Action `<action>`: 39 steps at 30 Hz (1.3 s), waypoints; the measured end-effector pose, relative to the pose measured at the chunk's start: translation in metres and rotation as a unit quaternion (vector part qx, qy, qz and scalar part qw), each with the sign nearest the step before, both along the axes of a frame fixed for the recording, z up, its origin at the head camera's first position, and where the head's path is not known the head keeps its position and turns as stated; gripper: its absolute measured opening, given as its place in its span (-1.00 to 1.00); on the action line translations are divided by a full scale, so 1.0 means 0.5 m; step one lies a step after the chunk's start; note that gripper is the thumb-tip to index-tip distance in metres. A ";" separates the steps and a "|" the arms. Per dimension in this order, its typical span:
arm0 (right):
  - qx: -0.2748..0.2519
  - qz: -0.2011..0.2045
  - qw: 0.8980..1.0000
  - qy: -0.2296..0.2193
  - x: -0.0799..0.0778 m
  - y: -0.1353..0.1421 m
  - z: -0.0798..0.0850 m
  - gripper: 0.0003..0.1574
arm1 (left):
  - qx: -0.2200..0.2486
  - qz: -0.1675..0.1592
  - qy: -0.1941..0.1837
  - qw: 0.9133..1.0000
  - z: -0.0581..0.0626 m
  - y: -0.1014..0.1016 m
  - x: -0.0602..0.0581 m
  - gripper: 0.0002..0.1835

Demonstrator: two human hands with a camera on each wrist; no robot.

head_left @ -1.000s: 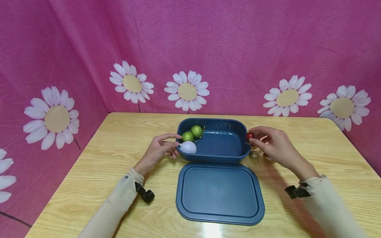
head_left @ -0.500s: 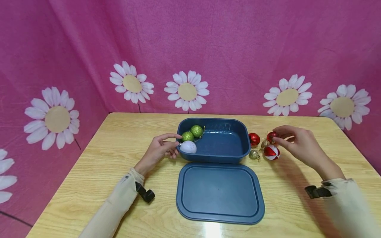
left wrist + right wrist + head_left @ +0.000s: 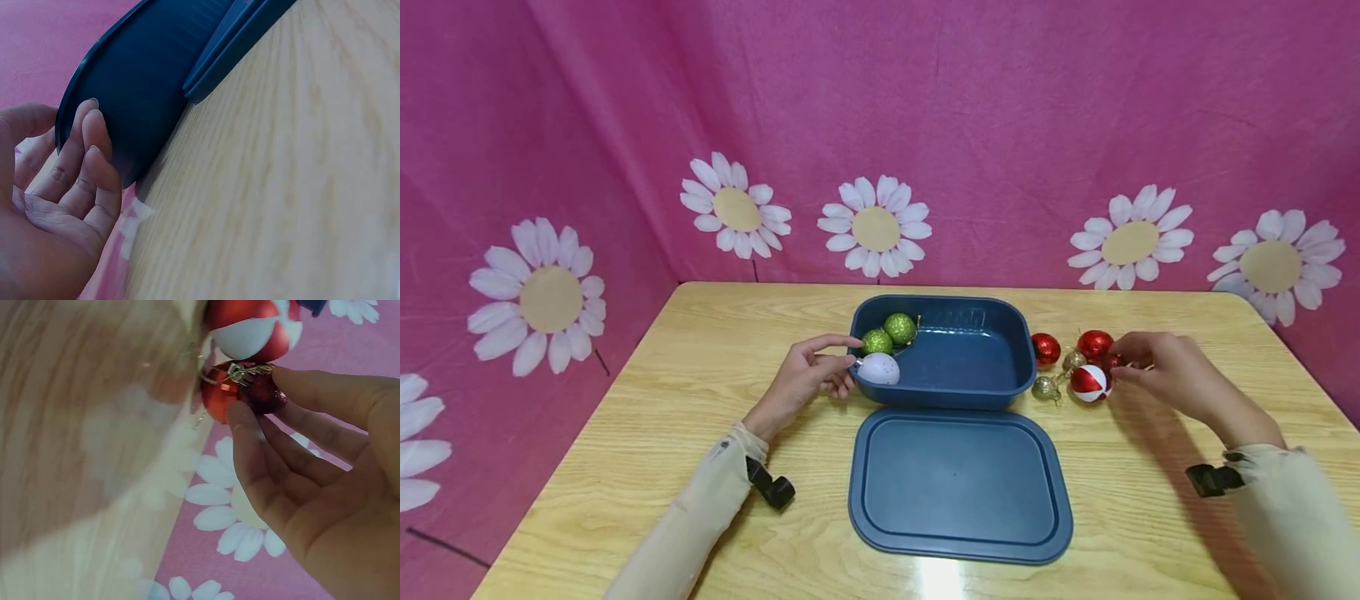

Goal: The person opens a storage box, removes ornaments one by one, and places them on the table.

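My left hand (image 3: 805, 375) grips the left rim of a dark blue plastic container (image 3: 970, 396), one finger reaching over the edge. Inside, close to that hand, lie a white speckled bauble (image 3: 880, 369) and two glittery green baubles (image 3: 876, 342). On the right, my right hand (image 3: 1187, 379) pinches a small dark red glitter bauble (image 3: 265, 397) between thumb and fingers, low at the table. Beside it sit a red-and-white bauble (image 3: 1090, 383), a shiny red bauble (image 3: 1095, 343), another red bauble (image 3: 1046, 349) and two small gold baubles (image 3: 1046, 387).
A flat blue lid (image 3: 958, 487) lies on the wooden table (image 3: 737, 533) in front of the container. Behind the table hangs a pink cloth (image 3: 1000, 125) printed with white daisies. Black wrist cameras (image 3: 771, 486) are strapped over both sleeves.
My right hand has moved right, away from the container's right side, past the red baubles to the small dark red one. My left hand has stayed at the left rim.
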State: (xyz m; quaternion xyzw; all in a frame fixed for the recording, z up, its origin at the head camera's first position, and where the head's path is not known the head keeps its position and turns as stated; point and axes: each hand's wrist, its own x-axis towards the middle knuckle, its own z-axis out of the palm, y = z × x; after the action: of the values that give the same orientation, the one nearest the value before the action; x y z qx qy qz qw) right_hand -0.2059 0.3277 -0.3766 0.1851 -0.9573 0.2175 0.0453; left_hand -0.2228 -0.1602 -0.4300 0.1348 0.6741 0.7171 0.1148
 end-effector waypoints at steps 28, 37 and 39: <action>0.002 -0.020 1.000 -0.002 0.006 0.005 0.012 -0.75 | 0.008 -0.003 0.000 1.000 0.003 -0.002 -0.001 -0.63; -0.014 -0.010 0.999 0.032 0.018 -0.025 0.025 -0.84 | 0.007 -0.001 0.001 1.000 -0.001 0.001 0.001 -0.63; -0.017 -0.009 0.999 0.042 0.021 -0.035 0.028 -0.86 | 0.008 0.000 0.001 1.000 -0.002 0.001 0.000 -0.64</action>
State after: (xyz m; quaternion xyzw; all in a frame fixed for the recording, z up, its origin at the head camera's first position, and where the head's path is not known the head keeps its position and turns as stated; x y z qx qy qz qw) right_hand -0.1953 0.3101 -0.3624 0.1847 -0.9523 0.2255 0.0902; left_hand -0.2226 -0.1597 -0.4309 0.1371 0.6681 0.7226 0.1130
